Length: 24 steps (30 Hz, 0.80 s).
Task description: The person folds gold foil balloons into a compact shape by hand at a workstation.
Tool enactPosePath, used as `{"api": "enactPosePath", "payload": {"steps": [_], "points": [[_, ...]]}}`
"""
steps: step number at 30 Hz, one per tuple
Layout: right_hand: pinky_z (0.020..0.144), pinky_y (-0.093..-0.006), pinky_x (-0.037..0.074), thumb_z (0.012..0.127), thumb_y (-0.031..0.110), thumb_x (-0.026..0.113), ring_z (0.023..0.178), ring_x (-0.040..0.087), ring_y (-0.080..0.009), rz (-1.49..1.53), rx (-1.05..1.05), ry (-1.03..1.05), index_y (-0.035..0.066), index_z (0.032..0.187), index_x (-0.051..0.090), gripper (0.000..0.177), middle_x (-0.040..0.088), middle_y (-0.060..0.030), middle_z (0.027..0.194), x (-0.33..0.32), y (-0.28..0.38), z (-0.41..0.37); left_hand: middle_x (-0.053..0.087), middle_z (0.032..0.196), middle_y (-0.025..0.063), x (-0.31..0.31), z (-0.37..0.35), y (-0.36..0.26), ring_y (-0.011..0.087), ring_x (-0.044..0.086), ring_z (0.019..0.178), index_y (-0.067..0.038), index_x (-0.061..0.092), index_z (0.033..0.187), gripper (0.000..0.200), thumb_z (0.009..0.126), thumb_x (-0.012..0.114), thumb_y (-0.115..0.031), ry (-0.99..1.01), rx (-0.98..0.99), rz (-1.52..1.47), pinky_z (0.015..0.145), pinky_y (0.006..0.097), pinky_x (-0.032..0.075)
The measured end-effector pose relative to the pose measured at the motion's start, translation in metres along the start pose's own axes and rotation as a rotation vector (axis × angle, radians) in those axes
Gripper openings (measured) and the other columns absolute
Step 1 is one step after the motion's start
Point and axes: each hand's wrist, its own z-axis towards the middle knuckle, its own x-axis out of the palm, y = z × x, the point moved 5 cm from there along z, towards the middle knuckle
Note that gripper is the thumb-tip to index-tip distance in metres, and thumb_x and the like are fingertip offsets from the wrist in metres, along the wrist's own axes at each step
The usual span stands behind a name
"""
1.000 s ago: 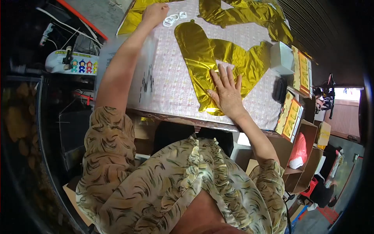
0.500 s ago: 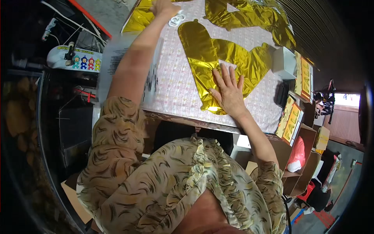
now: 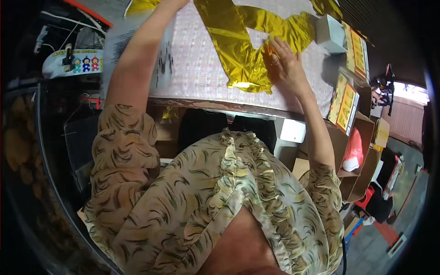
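Patterned cloth is covering the table (image 3: pixel 197 73), and a gold foil balloon (image 3: pixel 238 41) is lying flat across it, reaching almost to the near edge. A white box (image 3: pixel 327 30) is sitting just past the balloon's right end. Yellow printed cartons (image 3: pixel 347 103) are standing at the table's right side, above a cardboard box (image 3: pixel 362 137) holding a red bag (image 3: pixel 353 149). The right hand (image 3: pixel 285 64) is pressing flat on the foil, fingers spread, gripping nothing. The left arm (image 3: pixel 137 59) is stretching past the top of the view, hiding the left hand, so I cannot tell its grip. A second ago that hand was showing at the table's far side, and the right hand was resting nearer the balloon's middle.
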Motion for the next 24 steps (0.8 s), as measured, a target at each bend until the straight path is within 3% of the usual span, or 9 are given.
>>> {"api": "enactPosePath", "payload": {"steps": [2, 4, 6, 8, 10, 12, 14, 19, 24], "points": [[0.124, -0.0613, 0.012, 0.108, 0.03, 0.049, 0.155, 0.027, -0.0351, -0.035, -0.021, -0.021, 0.022, 0.159, 0.039, 0.053, 0.035, -0.0093, 0.166, 0.002, -0.002, -0.011, 0.068, 0.096, 0.0216, -0.023, -0.003, -0.014, 0.0406, 0.063, 0.099, -0.006, 0.075, 0.097, 0.021, 0.09, 0.055, -0.006, -0.014, -0.073, 0.022, 0.089, 0.0515, 0.051], [0.124, -0.0608, 0.013, 0.108, 0.031, 0.049, 0.155, 0.027, -0.0353, -0.062, -0.042, -0.035, 0.021, 0.159, 0.039, 0.053, 0.035, -0.0101, 0.166, 0.006, 0.005, -0.018, 0.067, 0.1, 0.0231, -0.053, -0.008, -0.037, 0.0398, 0.064, 0.099, -0.005, 0.075, 0.095, 0.02, 0.087, 0.057, -0.006, 0.142, -0.352, 0.361, 0.086, 0.0512, 0.051], [0.123, -0.0612, 0.013, 0.108, 0.033, 0.048, 0.155, 0.026, -0.0358, -0.198, -0.095, -0.021, 0.02, 0.159, 0.038, 0.054, 0.035, -0.0112, 0.166, 0.014, 0.013, -0.017, 0.066, 0.116, 0.0268, -0.082, -0.013, -0.091, 0.0416, 0.064, 0.107, -0.003, 0.073, 0.111, 0.024, 0.092, 0.06, -0.012, 0.167, -0.295, 0.428, 0.086, 0.0521, 0.052], [0.122, -0.065, 0.013, 0.108, 0.035, 0.048, 0.154, 0.027, -0.0378, -0.188, -0.139, -0.04, 0.018, 0.159, 0.038, 0.055, 0.033, -0.0116, 0.166, 0.017, 0.01, -0.014, 0.063, 0.132, 0.0263, -0.091, -0.023, -0.106, 0.0429, 0.062, 0.118, -0.002, 0.062, 0.132, 0.04, 0.1, 0.059, -0.025, -0.15, -0.549, -0.079, 0.095, 0.0539, 0.054], [0.119, -0.069, 0.014, 0.107, 0.035, 0.049, 0.153, 0.027, -0.04, -0.2, -0.103, 0.0, 0.017, 0.159, 0.037, 0.056, 0.031, -0.0128, 0.167, 0.017, 0.013, -0.014, 0.058, 0.142, 0.006, -0.08, -0.045, -0.149, 0.0257, 0.048, 0.136, -0.014, 0.067, 0.131, 0.041, 0.097, 0.061, -0.036, 0.161, 0.067, 0.203, 0.105, 0.0514, 0.041], [0.118, -0.071, 0.016, 0.106, 0.033, 0.052, 0.154, 0.024, -0.0412, -0.213, -0.077, 0.039, 0.016, 0.16, 0.036, 0.059, 0.026, -0.0155, 0.168, 0.01, 0.028, -0.014, 0.06, 0.139, 0.0061, -0.076, -0.061, -0.173, 0.0256, 0.054, 0.13, -0.013, 0.068, 0.126, 0.04, 0.096, 0.06, -0.037, 0.034, 0.103, 0.298, 0.1, 0.0508, 0.044], [0.119, -0.07, 0.015, 0.105, 0.034, 0.053, 0.155, 0.021, -0.0403, -0.192, -0.18, -0.012, 0.016, 0.16, 0.035, 0.06, 0.025, -0.0144, 0.168, 0.011, 0.05, -0.009, 0.051, 0.154, 0.0095, -0.085, -0.061, -0.193, 0.0277, 0.048, 0.141, -0.014, 0.056, 0.145, 0.05, 0.104, 0.05, -0.042, 0.513, -0.078, 0.225, 0.11, 0.0574, 0.036], [0.123, -0.0646, 0.01, 0.103, 0.033, 0.055, 0.158, 0.017, -0.0358, -0.139, -0.301, 0.205, 0.016, 0.161, 0.035, 0.064, 0.024, -0.0129, 0.17, 0.025, 0.071, -0.012, 0.067, 0.133, 0.0119, -0.094, -0.071, -0.166, 0.031, 0.064, 0.121, -0.011, 0.066, 0.132, 0.041, 0.099, 0.06, -0.035, 0.077, -0.082, -0.119, 0.102, 0.0468, 0.047], [0.125, -0.0604, 0.009, 0.104, 0.033, 0.055, 0.158, 0.016, -0.0369, -0.11, -0.257, 0.242, 0.016, 0.161, 0.035, 0.062, 0.024, -0.0137, 0.17, 0.013, 0.079, -0.007, 0.076, 0.094, 0.0173, -0.156, -0.066, -0.005, 0.0354, 0.073, 0.088, -0.007, 0.078, 0.105, 0.026, 0.092, 0.066, -0.025, -0.02, -0.244, -0.177, 0.082, 0.0444, 0.058]]}}
